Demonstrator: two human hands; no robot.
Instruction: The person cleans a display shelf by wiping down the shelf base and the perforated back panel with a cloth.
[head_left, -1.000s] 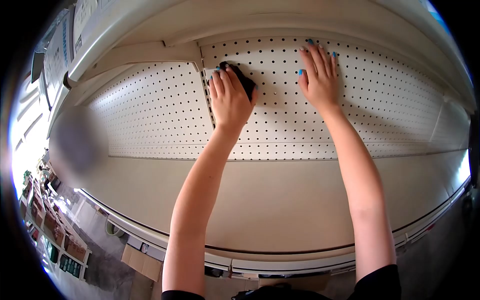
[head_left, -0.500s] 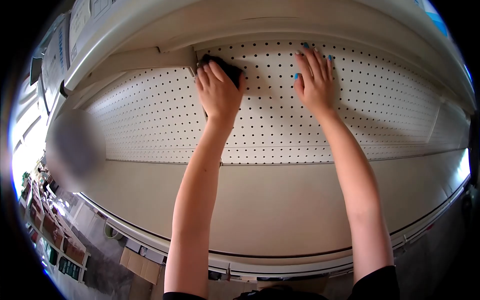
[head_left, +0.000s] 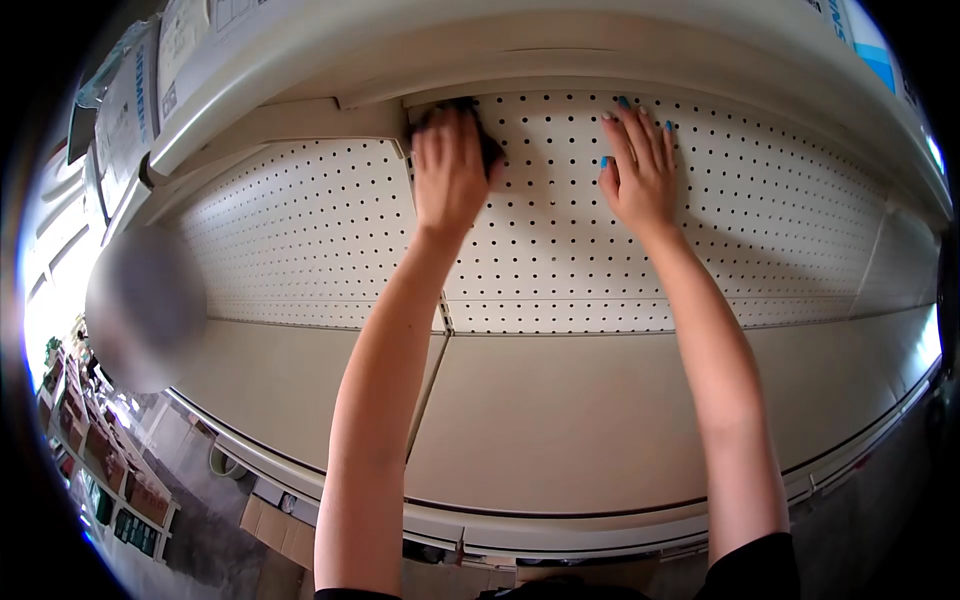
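Observation:
My left hand presses a black cloth against the white perforated back panel, close to its upper left corner by the shelf bracket. The fingers lie over the cloth and are slightly smeared by motion; much of the cloth is hidden beneath them. To the right, my right hand rests on the same panel with its fingers stretched out and apart, holding nothing. Some of its nails are painted blue.
An upper shelf hangs over both hands, with boxes on top at the left. A bracket supports it. Below lies a beige lower shelf. A cardboard box sits on the floor.
My left hand has turned more upright, with the cloth moving along under its fingers near the panel's corner. My right hand stays on the panel. The view has shifted slightly.

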